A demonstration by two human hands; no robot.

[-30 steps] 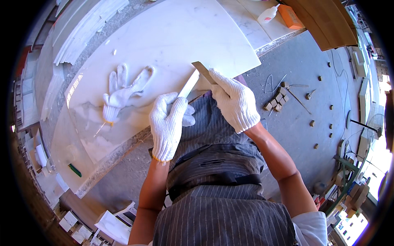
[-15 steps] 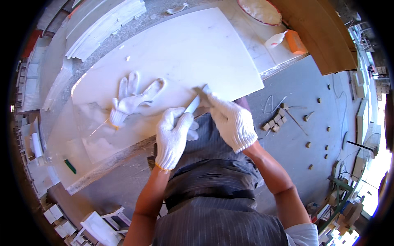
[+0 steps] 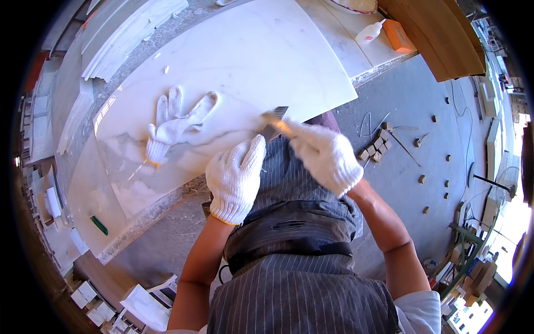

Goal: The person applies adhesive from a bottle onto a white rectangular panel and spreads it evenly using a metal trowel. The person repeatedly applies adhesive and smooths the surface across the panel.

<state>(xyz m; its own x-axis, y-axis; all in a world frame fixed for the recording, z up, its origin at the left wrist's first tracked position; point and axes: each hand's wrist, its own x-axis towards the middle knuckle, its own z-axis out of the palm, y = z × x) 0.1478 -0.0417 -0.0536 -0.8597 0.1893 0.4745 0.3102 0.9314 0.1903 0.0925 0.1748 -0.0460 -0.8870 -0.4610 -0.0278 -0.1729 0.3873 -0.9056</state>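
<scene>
Single head-worn fisheye view, looking steeply down over own torso and forearms. Close on both gloved hands at the near edge of the worktop [image 3: 233,61]; floor [image 3: 411,111] to the right. Straight edges bending toward the dark circular rim.

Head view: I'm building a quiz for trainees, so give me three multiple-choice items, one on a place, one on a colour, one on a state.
1. Where does the spare glove lie?
A on the marble slab
B on the floor
C on the apron

2. What colour is the small box beside the glue bottle?
A green
B orange
C black

3. What does the right hand do?
A hangs empty
B grips a flat-bladed scraper
C rests flat on the slab

Key: 1 A, it lies flat on the white stone; 2 B, its top is orange; 3 B, the gloved fingers close round the handle.
</scene>
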